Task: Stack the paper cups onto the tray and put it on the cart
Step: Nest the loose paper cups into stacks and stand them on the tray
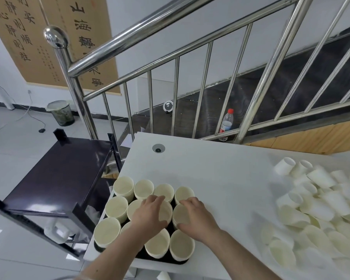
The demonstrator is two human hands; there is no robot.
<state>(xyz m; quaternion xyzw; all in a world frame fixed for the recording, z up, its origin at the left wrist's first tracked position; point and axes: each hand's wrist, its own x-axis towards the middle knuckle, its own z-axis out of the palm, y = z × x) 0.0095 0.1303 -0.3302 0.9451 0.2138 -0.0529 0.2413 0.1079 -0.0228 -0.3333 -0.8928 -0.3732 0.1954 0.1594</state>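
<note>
Here the paper cups (pixel 123 187) stand upright in rows on a dark tray (pixel 141 256), which sits at the near left corner of the white table (pixel 210 164). The left hand (pixel 150 214) is over the middle of the tray, its fingers curled round the rim of a cup in the second row, thumb on the near side. Just to its right, the right hand (pixel 194 216) grips the neighbouring cup the same way, fingertips over the far rim and thumb on the near edge. Beyond the fingertips of both hands runs the far row of four cups; nearer than the thumbs stand two more cups at the tray's front edge. Well to the right of the right hand lies a loose pile of cups (pixel 319 209) on their sides, blurred. To the left of the left hand, off the table edge, stands a black cart (pixel 57 174). Beyond the table rises a steel stair railing (pixel 170 81), with a plastic bottle (pixel 226 122) behind it.
</note>
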